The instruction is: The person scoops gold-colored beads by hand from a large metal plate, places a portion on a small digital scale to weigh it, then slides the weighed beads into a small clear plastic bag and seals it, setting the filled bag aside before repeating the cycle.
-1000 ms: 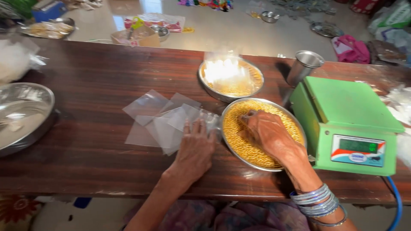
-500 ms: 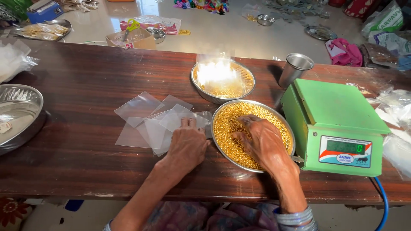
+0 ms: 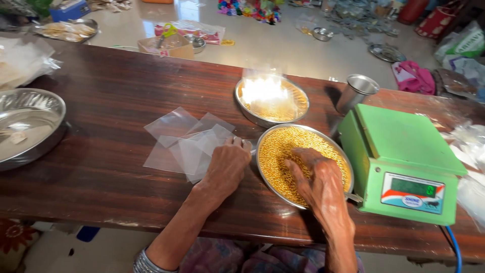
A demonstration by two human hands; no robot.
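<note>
Two hands are seen on a brown wooden table (image 3: pixel 101 91). The left hand (image 3: pixel 226 167) is laid palm down, fingers loosely bent, on the edge of a pile of clear bags (image 3: pixel 187 144); nothing is seen clasped in it. The right hand (image 3: pixel 319 178) is sunk into yellow grain (image 3: pixel 283 149) in a steel plate (image 3: pixel 262 172), fingers curled into the grain; whether any is gripped cannot be told. Three metal dishes are counted: this plate, a second plate (image 3: pixel 272 98) of grain just behind it, washed out by glare, and a large bowl (image 3: pixel 30 126) at the table's left end. One green scale (image 3: pixel 404 162) is set just right of the near plate, with one steel cup (image 3: pixel 356 92) behind it. The bags, several and overlapping, cannot be counted exactly. Beyond the table, scattered items are seen on the floor (image 3: pixel 273 45).
</note>
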